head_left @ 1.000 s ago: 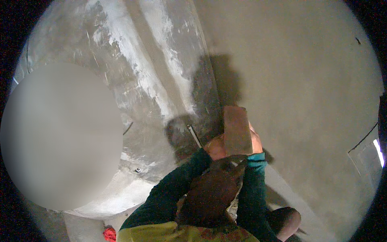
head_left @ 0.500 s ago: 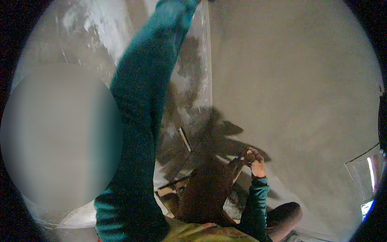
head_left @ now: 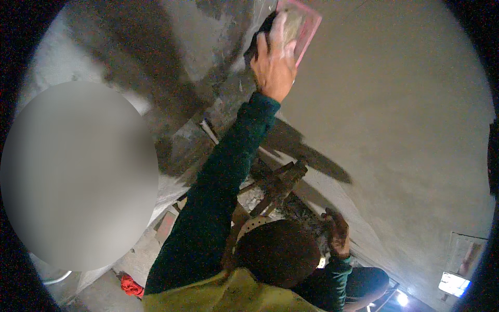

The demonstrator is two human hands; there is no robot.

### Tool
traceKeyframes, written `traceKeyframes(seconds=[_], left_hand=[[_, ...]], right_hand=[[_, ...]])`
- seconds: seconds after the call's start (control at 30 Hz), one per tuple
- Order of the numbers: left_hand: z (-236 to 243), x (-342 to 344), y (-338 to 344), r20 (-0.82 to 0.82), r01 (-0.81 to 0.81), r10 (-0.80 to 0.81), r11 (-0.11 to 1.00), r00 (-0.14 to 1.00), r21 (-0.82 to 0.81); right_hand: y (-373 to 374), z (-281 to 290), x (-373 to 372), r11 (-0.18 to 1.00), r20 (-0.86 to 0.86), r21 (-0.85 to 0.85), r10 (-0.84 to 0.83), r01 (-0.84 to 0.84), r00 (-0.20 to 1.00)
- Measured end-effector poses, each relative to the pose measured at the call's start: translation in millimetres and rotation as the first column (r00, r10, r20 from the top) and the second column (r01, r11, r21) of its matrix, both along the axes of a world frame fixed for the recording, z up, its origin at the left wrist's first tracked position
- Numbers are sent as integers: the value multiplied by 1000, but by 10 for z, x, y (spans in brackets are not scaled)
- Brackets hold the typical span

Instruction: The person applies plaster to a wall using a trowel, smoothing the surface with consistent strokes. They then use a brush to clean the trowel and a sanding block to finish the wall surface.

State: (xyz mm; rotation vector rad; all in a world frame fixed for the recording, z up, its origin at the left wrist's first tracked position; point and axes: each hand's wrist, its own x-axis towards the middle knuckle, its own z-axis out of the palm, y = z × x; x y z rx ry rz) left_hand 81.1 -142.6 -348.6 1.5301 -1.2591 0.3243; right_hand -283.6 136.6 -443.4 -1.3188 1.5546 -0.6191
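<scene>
My left arm reaches up to the top of the head view. There my left hand is shut on a flat rectangular float with a pink rim and a paler middle, which lies against the smooth grey plastered wall. The hand's fingers stretch along the back of the float. Lower down on the right, my right hand has its fingers curled, close to the wall's lower part. It lies in shadow, so whatever is in it, if anything, is hidden.
Wooden pieces lie across rubble below my arm, with a dark brown rounded shape nearer me. A red cloth is on the floor at lower left. A recessed box sits at the right. A blurred oval hides the left side.
My left hand, out of view past the top edge before, now shows with the float against the wall. My right hand has moved slightly down and toward the right.
</scene>
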Motion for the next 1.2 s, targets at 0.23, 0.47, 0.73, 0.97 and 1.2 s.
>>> traceKeyframes(seconds=[0.23,0.47,0.73,0.97,1.2], left_hand=[[-1064,-106,-166,-221,186,-172,981,960,46],[-1635,-64,-181,-229,210,-203,978,952,10],[-2354,-100,-94,-286,200,-163,974,944,107],[-2853,-136,-136,-326,245,-219,968,920,43],[-2408,160,-318,-203,198,-216,974,955,-106]], right_hand=[[229,138,-83,995,-153,52,98,-91,983],[382,332,40,985,-302,157,113,-67,946],[550,359,81,984,-317,176,74,-18,945],[732,433,43,982,-325,190,68,-5,943],[632,279,-35,993,-277,102,80,-53,958]])
